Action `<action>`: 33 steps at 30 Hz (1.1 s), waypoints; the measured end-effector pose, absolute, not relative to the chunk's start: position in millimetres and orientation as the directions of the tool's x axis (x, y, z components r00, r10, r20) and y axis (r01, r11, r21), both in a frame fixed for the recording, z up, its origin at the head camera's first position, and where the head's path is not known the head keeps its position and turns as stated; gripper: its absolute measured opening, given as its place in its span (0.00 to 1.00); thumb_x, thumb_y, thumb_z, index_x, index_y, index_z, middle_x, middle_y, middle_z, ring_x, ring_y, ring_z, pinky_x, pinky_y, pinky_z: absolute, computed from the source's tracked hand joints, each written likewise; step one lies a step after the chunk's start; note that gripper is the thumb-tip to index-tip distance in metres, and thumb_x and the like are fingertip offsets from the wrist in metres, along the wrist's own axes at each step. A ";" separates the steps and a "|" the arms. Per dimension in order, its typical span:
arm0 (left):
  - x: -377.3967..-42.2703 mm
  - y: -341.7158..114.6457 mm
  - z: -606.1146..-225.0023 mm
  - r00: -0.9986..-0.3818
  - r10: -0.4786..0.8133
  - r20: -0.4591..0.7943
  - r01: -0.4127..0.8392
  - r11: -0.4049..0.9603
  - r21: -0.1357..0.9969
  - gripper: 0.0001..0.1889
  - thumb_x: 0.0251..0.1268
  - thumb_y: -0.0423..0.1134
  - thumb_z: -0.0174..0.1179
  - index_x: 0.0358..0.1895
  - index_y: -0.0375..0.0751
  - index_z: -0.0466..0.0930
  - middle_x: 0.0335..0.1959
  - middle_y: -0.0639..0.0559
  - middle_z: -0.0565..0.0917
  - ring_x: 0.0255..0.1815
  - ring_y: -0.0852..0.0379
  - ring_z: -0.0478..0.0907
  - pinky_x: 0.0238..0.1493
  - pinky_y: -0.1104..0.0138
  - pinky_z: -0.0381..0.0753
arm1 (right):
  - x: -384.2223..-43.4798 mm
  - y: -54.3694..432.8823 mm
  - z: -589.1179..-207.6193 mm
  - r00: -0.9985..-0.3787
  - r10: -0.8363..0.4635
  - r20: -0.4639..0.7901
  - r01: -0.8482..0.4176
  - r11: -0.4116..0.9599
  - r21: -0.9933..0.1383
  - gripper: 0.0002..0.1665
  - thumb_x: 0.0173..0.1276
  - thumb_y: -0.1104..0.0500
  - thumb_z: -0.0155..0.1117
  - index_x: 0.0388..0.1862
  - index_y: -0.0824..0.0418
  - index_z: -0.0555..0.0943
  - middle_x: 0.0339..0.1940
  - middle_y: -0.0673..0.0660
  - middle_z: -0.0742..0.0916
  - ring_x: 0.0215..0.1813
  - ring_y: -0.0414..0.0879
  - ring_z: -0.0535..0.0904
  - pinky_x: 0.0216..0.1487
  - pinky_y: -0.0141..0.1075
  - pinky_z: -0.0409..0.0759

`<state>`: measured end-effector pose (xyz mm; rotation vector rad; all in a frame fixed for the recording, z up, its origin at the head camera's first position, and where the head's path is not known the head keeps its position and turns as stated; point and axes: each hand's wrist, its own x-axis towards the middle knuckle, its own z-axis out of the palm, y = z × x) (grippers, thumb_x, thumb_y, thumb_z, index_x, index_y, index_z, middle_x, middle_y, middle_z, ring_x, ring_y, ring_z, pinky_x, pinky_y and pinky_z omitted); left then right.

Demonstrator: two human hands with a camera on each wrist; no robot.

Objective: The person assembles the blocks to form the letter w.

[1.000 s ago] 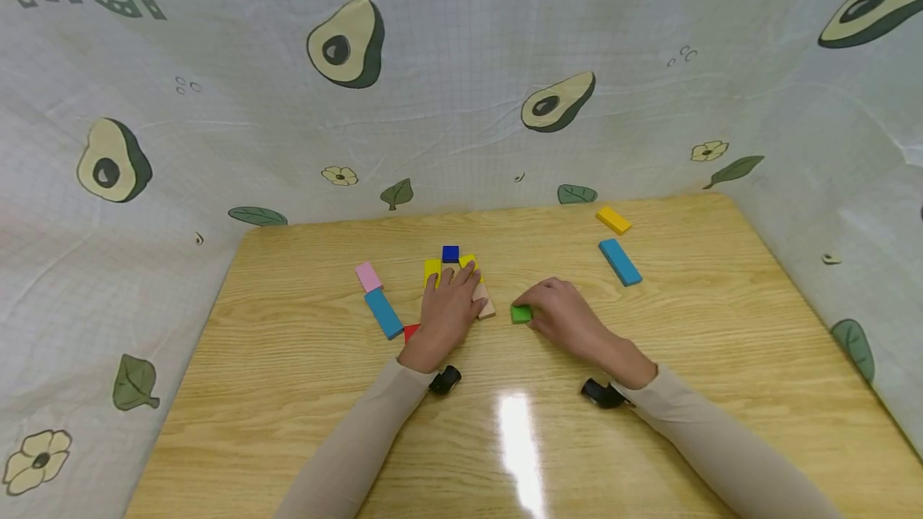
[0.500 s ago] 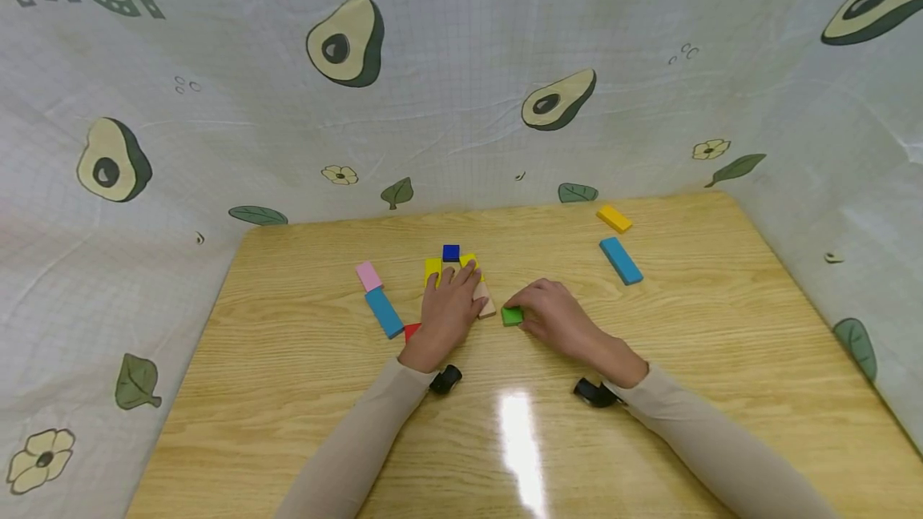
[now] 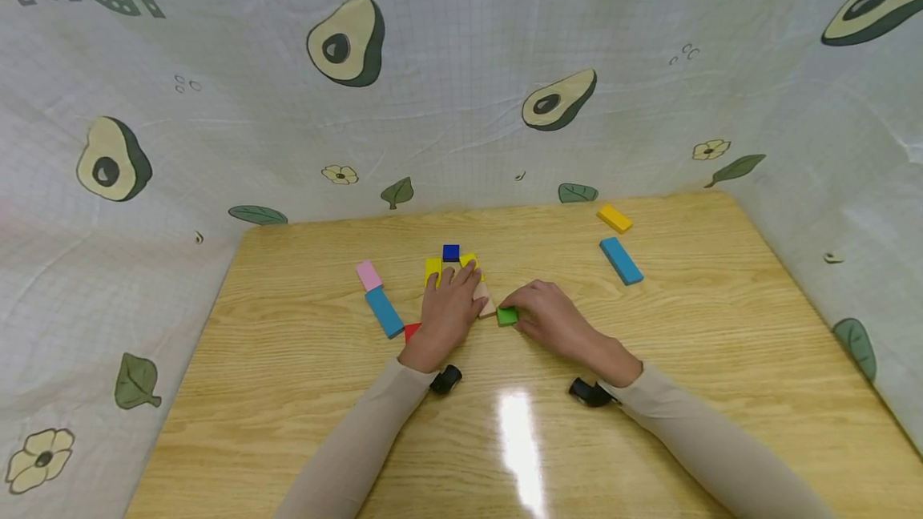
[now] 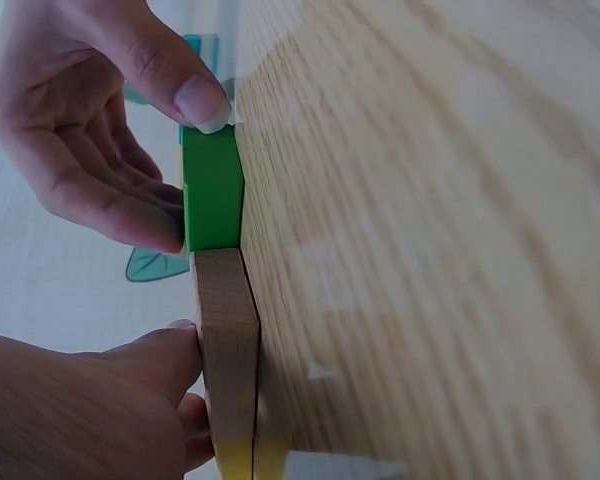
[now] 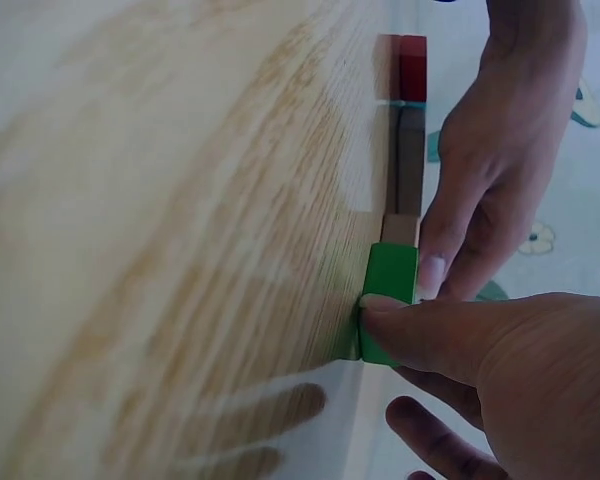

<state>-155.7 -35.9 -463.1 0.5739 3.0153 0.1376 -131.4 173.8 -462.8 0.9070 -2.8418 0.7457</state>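
Note:
My right hand (image 3: 554,317) pinches a small green block (image 3: 507,316) between thumb and fingers on the table. In the left wrist view the green block (image 4: 212,190) meets the end of a natural wood block (image 4: 228,320). My left hand (image 3: 449,309) rests with fingers spread over a cluster of flat blocks. Around its fingertips show a yellow block (image 3: 432,269), another yellow block (image 3: 469,260) and the wood block (image 3: 483,299). A dark blue block (image 3: 451,252) sits just beyond them. Part of a red block (image 3: 412,331) shows beside the left wrist; the hand hides the cluster's middle.
Left of the cluster lie a pink block (image 3: 368,275) and a blue block (image 3: 384,312), end to end. At the back right are an orange-yellow block (image 3: 614,219) and another blue block (image 3: 621,261). A printed cloth (image 3: 461,142) borders the wooden table (image 3: 288,423).
My right hand has slid the green block leftward across the table, from a gap away to the wood block's end. My left hand has stayed in place.

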 end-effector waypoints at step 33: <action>-156.8 -36.7 -465.9 -0.928 0.367 -0.057 0.360 0.927 0.108 0.29 0.85 0.53 0.52 0.82 0.49 0.68 0.84 0.54 0.64 0.79 0.45 0.65 0.79 0.46 0.61 | -136.3 310.6 -459.0 -0.936 -0.243 0.254 -0.332 0.849 -0.411 0.30 0.66 0.65 0.77 0.65 0.73 0.80 0.69 0.75 0.79 0.66 0.76 0.73 0.62 0.74 0.69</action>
